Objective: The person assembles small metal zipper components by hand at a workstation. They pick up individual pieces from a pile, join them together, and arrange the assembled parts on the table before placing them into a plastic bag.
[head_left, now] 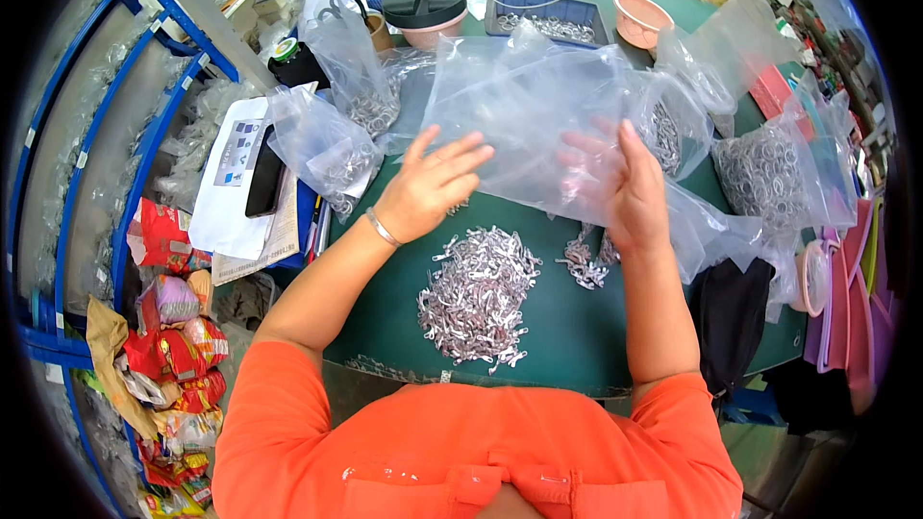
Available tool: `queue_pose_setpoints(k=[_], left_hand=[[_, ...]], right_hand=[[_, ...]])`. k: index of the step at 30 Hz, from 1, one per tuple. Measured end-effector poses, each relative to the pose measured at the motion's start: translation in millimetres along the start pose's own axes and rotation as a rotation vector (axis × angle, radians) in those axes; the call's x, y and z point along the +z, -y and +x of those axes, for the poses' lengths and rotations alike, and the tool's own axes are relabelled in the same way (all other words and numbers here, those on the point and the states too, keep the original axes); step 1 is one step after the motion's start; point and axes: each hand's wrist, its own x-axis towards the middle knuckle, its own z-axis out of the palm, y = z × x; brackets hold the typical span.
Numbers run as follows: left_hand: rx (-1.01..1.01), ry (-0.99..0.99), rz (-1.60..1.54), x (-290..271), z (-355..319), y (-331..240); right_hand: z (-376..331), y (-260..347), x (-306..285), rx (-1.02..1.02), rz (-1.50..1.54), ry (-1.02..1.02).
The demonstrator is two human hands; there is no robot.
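A large clear plastic bag [538, 115] spreads across the table in front of both hands. My left hand [430, 187] is open by the bag's left side, fingers apart and nothing in them. My right hand [630, 192] is at the bag's right side, thumb up and apart. Its fingers are stretched out and blurred, showing through the film. Below the hands lies a heap of small silvery metal clasps [479, 298]. A smaller bunch of metal clasps [585, 264] lies beside my right wrist.
Bags of metal rings [764, 168] stand at the right, and more filled bags [332, 149] at the left. Farther back are a black fan [423, 2], a grey tray [550, 24] and a pink bowl [644, 19]. A phone [264, 173] lies on papers. A black pouch [735, 317] hangs at the right edge.
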Motion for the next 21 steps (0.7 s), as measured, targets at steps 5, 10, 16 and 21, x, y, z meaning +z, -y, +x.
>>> queue_pose_setpoints(k=[5,10,16,21], left_hand=[[-0.747,-0.136,-0.782,-12,4,-59],[-1.217,-0.469,-1.307,-12,-11,-63],[-1.054,-0.978,-0.567,-26,-7,-64],[-0.611,-0.348,-0.095,-26,-22,-108]], right_hand=[[-7,-49,16,-0.28,-0.45,-0.028],[-36,-89,56,-0.357,-0.171,0.088],[-54,-93,51,-0.785,-0.847,0.068],[-31,-78,47,-0.703,-0.668,0.144]])
